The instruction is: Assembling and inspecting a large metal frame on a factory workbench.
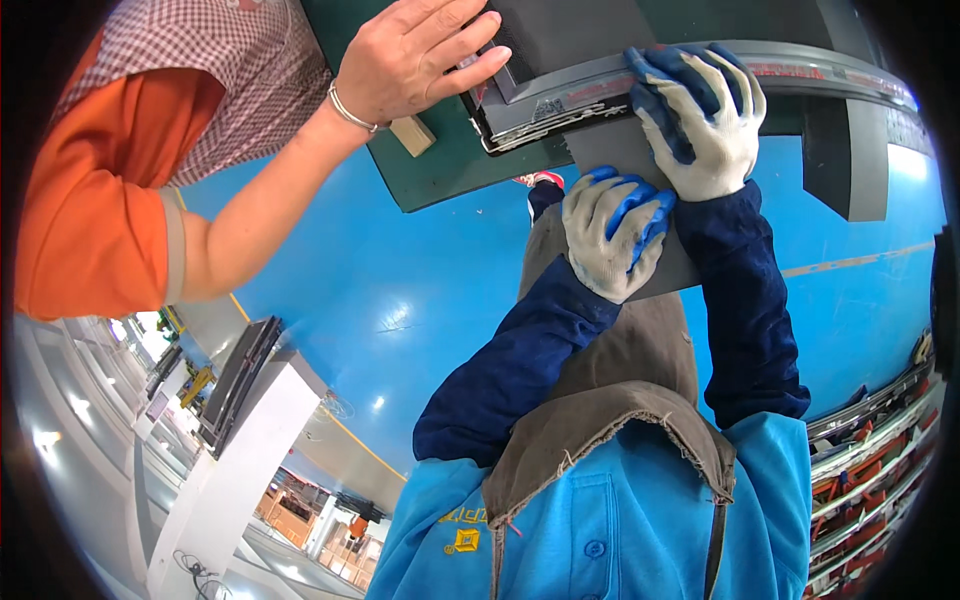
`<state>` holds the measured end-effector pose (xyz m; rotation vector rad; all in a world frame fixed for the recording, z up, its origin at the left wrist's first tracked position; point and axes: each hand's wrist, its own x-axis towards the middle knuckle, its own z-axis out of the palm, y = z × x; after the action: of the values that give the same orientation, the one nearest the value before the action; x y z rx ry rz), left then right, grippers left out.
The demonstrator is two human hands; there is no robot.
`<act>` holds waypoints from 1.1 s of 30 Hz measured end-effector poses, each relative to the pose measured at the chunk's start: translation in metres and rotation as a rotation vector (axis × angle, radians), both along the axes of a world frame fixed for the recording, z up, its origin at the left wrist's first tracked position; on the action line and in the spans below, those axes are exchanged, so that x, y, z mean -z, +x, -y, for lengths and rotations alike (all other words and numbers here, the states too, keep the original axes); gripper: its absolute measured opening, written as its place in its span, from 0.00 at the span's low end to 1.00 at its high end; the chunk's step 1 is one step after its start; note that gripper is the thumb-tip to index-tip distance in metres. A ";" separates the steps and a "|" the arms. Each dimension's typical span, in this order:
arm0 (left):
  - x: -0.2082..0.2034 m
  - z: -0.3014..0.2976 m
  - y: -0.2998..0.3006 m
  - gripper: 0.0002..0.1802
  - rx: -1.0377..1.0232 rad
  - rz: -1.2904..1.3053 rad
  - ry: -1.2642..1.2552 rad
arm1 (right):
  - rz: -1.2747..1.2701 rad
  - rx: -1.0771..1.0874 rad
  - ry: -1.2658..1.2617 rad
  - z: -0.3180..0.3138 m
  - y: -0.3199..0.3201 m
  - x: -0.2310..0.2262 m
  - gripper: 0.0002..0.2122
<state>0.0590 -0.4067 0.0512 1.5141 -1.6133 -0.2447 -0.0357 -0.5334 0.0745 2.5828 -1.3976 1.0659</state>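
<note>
Both my hands wear white gloves with blue palms. My right hand (700, 125) is wrapped over the near edge of a grey framed panel (590, 95), fingers on the frame. My left hand (615, 235) is closer to me, fingers curled, against a flat grey strip (680, 270) that runs out from under the frame toward my apron; whether it pinches anything is hidden. White sealant-like smears mark the frame's black near-left edge. A co-worker's bare hand (415, 65) with a bangle hovers at or on the frame's left corner.
The panel lies on a dark green table (430, 175), with a small wooden block (412, 135) near its edge. A grey support (845, 160) stands at the right. Racks of long profiles (870, 470) are at lower right, and a white column (235, 470) at lower left.
</note>
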 end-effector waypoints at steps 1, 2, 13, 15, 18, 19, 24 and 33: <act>0.005 -0.003 0.005 0.15 -0.001 -0.004 -0.003 | -0.004 -0.001 -0.003 -0.002 0.004 0.005 0.12; 0.010 -0.005 0.010 0.16 0.005 -0.005 -0.003 | -0.004 -0.005 0.006 -0.005 0.007 0.013 0.13; 0.032 -0.005 0.047 0.19 0.040 -0.058 0.016 | 0.036 0.086 0.107 -0.013 0.046 0.045 0.16; 0.021 0.008 0.068 0.15 -0.035 -0.022 -0.040 | 0.098 0.114 0.098 -0.001 0.046 0.044 0.16; 0.012 0.026 0.106 0.13 -0.244 -0.220 -0.022 | 0.098 0.122 0.088 0.005 0.044 0.045 0.16; 0.011 0.035 0.118 0.13 -0.448 -0.353 -0.032 | 0.100 0.123 0.084 0.005 0.044 0.048 0.16; 0.004 0.081 0.168 0.14 -0.453 -0.932 0.125 | 0.110 0.119 0.079 0.010 0.054 0.049 0.16; -0.007 0.104 0.144 0.14 -0.435 -0.380 0.135 | 0.091 0.125 0.092 0.079 0.077 0.032 0.16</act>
<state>0.2029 -0.5111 0.0586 1.7556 -0.9611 -0.3757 0.0416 -0.6121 0.0421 2.4968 -1.6426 1.1398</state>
